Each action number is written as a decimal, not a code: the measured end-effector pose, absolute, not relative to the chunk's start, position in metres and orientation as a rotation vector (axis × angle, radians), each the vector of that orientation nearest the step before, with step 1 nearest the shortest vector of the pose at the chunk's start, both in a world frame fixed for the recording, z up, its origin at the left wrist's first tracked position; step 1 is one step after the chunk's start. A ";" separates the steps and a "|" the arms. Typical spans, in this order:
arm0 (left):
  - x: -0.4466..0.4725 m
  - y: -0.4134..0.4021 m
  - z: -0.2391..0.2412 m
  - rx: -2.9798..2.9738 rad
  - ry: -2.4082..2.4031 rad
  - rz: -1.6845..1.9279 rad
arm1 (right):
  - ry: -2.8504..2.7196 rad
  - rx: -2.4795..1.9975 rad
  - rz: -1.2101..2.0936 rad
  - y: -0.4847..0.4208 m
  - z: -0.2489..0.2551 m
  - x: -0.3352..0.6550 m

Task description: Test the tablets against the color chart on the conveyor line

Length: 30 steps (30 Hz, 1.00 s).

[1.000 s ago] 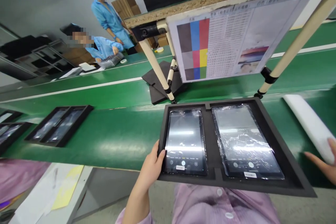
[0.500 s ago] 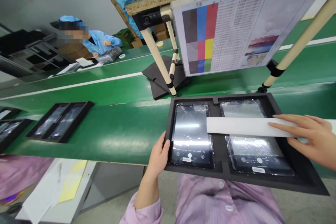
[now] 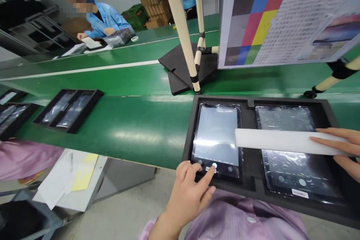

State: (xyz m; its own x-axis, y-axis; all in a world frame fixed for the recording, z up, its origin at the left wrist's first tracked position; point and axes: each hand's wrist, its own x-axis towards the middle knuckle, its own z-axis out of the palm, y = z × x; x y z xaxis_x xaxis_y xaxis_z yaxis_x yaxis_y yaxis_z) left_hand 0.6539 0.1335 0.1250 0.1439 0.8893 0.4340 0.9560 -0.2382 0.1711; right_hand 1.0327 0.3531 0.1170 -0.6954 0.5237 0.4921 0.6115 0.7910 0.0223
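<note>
As the left hand [image 3: 191, 193] stretched its index finger toward the white on-screen circle [image 3: 214, 165] of a black, film-covered tablet [image 3: 218, 131], its other fingers curled and gripped nothing; whether the tip touched could not be told. Toward three o'clock, the right hand [image 3: 344, 145] clasped a smooth white rectangular bar [image 3: 272, 140] across a second black, film-wrapped tablet [image 3: 298, 170]. Both tablets lay in a black foam two-compartment tray [image 3: 249, 120] on a glossy green bench [image 3: 135, 127]. At ten o'clock lay another filled black tray [image 3: 87, 114]; at twelve, flat black foam boards [image 3: 180, 63] beside a cream tube frame [image 3: 184, 26]; at eleven, a co-worker in blue [image 3: 111, 18]. At one o'clock a printed white chart [image 3: 284, 41] showed coloured blocks, its print too blurred to read; the small white label [image 3: 300, 193] was equally illegible. The first tablet's long axis ran twelve to six, buttons at six; the second's leaned slightly toward eleven; the bar pointed to nine.
</note>
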 end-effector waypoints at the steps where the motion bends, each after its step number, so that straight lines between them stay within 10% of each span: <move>1: 0.654 0.135 0.124 -2.268 -1.839 -0.681 | -2.507 -0.879 -0.220 0.353 0.114 1.035; 17: 0.637 0.121 0.122 -1.778 -1.920 -1.180 | -2.522 -0.893 -0.109 0.355 0.108 1.039; 30: 0.734 0.185 0.139 -2.550 -1.561 -1.174 | -2.496 -0.872 -0.340 0.349 0.132 1.021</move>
